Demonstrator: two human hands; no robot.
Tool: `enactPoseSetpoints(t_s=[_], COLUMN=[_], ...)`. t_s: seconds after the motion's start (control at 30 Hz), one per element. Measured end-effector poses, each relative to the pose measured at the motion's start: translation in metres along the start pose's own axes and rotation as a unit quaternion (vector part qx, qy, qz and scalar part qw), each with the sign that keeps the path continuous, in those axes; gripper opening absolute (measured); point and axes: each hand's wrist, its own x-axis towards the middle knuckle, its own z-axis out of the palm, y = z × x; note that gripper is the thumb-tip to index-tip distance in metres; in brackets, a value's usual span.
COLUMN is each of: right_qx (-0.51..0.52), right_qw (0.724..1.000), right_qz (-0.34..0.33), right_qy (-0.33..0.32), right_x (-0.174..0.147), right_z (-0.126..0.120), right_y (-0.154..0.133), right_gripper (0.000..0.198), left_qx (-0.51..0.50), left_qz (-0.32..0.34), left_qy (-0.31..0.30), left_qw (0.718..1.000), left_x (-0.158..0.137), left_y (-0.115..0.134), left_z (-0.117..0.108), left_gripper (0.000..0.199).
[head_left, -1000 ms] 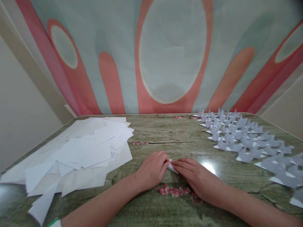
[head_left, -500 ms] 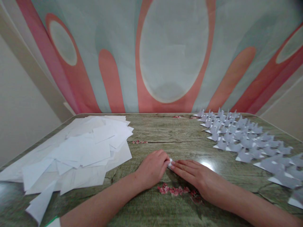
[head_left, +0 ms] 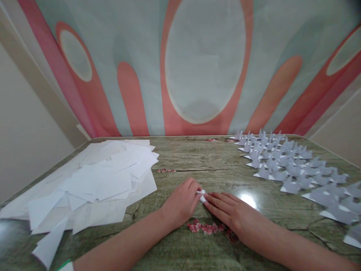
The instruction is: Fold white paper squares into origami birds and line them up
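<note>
A small folded piece of white paper (head_left: 202, 196) lies between my two hands, low over the table in the middle. My left hand (head_left: 183, 201) is closed, its thumb and forefinger pinching the left end of the paper. From the other side my right hand (head_left: 229, 209) holds the right end at its fingertips, the fingers long and close together. Much of the folded paper is hidden by the fingers, so its exact shape cannot be made out.
A spread pile of loose white paper sheets (head_left: 98, 177) covers the left of the wood-patterned table (head_left: 186, 154). On the right stand rows of several folded white paper figures (head_left: 293, 169). A pink and grey-green patterned hanging (head_left: 153, 113) rises behind the table.
My left fingers have shifted slightly on the folded paper, and more of its white surface shows between my hands. The right hand has barely moved.
</note>
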Motion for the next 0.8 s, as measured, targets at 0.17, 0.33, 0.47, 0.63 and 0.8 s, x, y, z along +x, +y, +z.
enactPoseSetpoints(t_s=[0.17,0.33,0.47,0.63,0.8], right_qx=[0.001,0.021,0.042,0.042,0.057], right_qw=[1.0,0.999,0.999,0.999,0.998], right_qz=[0.001,0.004,-0.002,0.004,0.004], right_qy=[0.016,0.024,0.026,-0.003,-0.013], right_x=[0.002,0.004,0.005,0.005,0.003], right_z=[-0.002,-0.006,-0.009,-0.011,-0.012], right_y=[0.0,0.0,0.001,0.002,0.005], right_gripper=[0.062,0.054,0.054,0.055,0.063], left_qx=[0.068,0.181,0.198,0.193,0.197], left_qz=[0.043,0.085,0.08,0.069,0.07], left_qy=[-0.04,-0.026,-0.02,-0.029,-0.031], left_qw=[0.996,0.979,0.977,0.978,0.977], left_x=[-0.015,-0.034,-0.039,-0.041,-0.04], left_y=[0.006,0.018,0.018,0.015,0.015], left_z=[-0.016,-0.008,0.001,0.003,0.005], left_gripper=[0.018,0.038,0.042,0.044,0.046])
